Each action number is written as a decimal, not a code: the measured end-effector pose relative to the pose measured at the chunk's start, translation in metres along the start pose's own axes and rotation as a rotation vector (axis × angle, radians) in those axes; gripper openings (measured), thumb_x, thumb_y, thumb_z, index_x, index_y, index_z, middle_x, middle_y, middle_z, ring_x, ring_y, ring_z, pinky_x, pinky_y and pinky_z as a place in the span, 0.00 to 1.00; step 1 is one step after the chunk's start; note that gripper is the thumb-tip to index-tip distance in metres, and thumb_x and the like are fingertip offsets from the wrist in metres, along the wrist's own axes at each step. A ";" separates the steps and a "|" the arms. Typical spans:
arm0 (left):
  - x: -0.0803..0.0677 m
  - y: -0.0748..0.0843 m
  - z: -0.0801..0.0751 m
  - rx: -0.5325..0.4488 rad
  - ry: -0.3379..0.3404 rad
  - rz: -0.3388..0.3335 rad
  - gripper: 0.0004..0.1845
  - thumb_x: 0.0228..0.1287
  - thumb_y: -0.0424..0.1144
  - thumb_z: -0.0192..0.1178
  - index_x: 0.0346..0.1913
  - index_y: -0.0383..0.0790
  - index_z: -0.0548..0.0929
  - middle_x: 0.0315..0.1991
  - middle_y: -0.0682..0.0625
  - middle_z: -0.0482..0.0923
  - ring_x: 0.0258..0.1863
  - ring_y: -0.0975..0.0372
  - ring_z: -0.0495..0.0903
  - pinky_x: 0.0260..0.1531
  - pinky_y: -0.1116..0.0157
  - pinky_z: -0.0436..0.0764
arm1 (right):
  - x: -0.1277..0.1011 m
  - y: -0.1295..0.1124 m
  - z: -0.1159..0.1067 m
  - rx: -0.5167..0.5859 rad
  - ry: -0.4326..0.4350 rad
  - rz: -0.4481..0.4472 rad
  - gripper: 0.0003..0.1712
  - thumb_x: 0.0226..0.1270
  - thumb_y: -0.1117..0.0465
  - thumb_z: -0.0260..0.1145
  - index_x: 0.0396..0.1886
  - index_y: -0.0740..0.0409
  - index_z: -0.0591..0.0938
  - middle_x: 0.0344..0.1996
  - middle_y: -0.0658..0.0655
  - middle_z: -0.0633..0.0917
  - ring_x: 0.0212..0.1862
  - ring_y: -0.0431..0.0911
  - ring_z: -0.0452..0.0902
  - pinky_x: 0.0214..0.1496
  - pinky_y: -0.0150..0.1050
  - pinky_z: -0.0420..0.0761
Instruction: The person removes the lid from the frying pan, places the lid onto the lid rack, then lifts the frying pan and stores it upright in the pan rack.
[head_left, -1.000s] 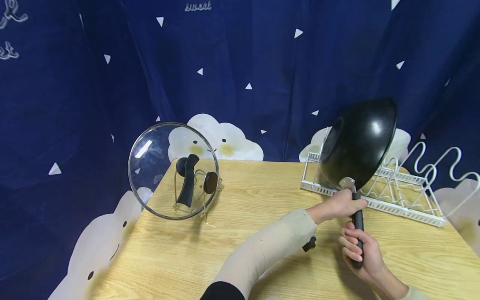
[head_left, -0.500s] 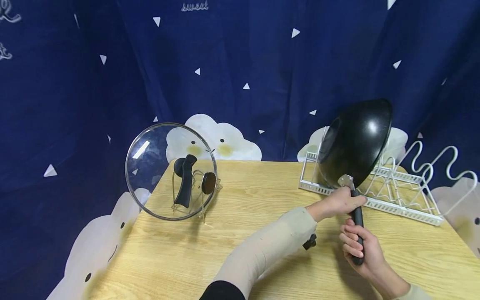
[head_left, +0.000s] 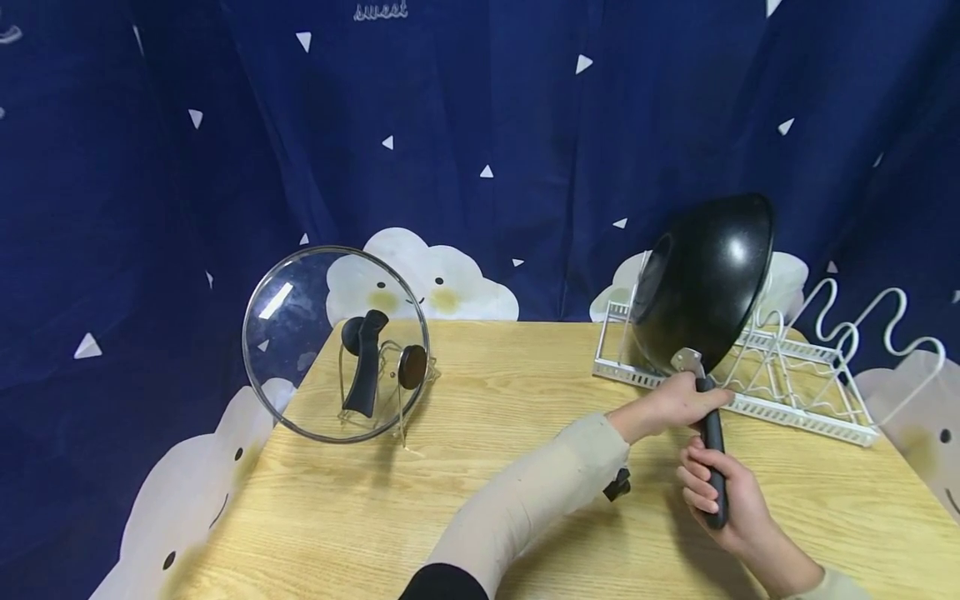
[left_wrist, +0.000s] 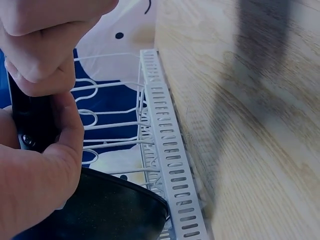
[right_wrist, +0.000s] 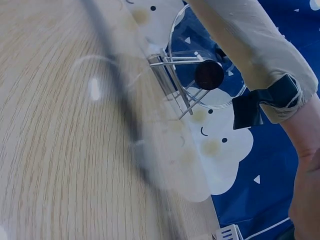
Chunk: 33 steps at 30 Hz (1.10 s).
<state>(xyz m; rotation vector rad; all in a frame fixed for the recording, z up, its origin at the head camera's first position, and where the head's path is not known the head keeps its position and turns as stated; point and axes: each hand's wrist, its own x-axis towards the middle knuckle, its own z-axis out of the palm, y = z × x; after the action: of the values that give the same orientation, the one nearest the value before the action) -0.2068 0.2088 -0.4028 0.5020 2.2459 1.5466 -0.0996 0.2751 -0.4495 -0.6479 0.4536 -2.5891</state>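
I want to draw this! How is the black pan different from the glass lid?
The pan is solid black; the glass lid is see-through. The left hand and right hand both grip the pan's handle, while the lid stands alone in a small wire stand. The pan is deep, the lid nearly flat. Both are round and tipped on edge.

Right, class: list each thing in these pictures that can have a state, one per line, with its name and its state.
black wok: lifted, tipped on its side over the rack, held by its handle.
left hand: grips the handle top, near the wok.
right hand: grips the handle's lower end.
glass lid: standing on edge in its holder.
white wire rack: on the table, no dishes in it.
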 end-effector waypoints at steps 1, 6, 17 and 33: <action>0.000 -0.001 0.000 -0.006 0.000 0.002 0.15 0.60 0.44 0.62 0.23 0.39 0.72 0.17 0.52 0.70 0.16 0.65 0.71 0.19 0.71 0.73 | -0.001 0.000 0.001 -0.050 0.033 -0.003 0.19 0.75 0.68 0.25 0.42 0.59 0.65 0.23 0.51 0.49 0.20 0.39 0.44 0.22 0.26 0.64; -0.002 -0.004 -0.002 -0.046 -0.008 0.017 0.17 0.61 0.45 0.62 0.23 0.39 0.72 0.18 0.51 0.70 0.16 0.64 0.71 0.18 0.71 0.71 | -0.004 -0.004 0.010 -0.489 0.373 0.016 0.07 0.77 0.65 0.38 0.40 0.56 0.63 0.20 0.48 0.68 0.18 0.35 0.58 0.19 0.25 0.70; -0.003 -0.010 0.000 -0.046 -0.027 0.014 0.18 0.62 0.48 0.61 0.24 0.39 0.71 0.17 0.50 0.69 0.16 0.62 0.71 0.18 0.70 0.70 | -0.005 -0.005 0.015 -0.801 0.599 0.130 0.05 0.77 0.63 0.44 0.42 0.60 0.60 0.21 0.49 0.70 0.18 0.36 0.65 0.18 0.27 0.70; 0.004 -0.024 0.000 0.066 -0.023 0.001 0.17 0.63 0.45 0.60 0.22 0.40 0.69 0.16 0.51 0.65 0.14 0.62 0.67 0.16 0.70 0.66 | 0.003 -0.008 -0.004 -1.029 0.708 0.399 0.14 0.78 0.57 0.43 0.43 0.66 0.57 0.25 0.52 0.70 0.25 0.41 0.71 0.32 0.39 0.79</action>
<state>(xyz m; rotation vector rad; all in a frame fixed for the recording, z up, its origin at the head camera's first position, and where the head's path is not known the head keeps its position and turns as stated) -0.2118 0.2030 -0.4255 0.5374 2.2858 1.4633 -0.1065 0.2811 -0.4486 0.1396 1.9538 -1.9765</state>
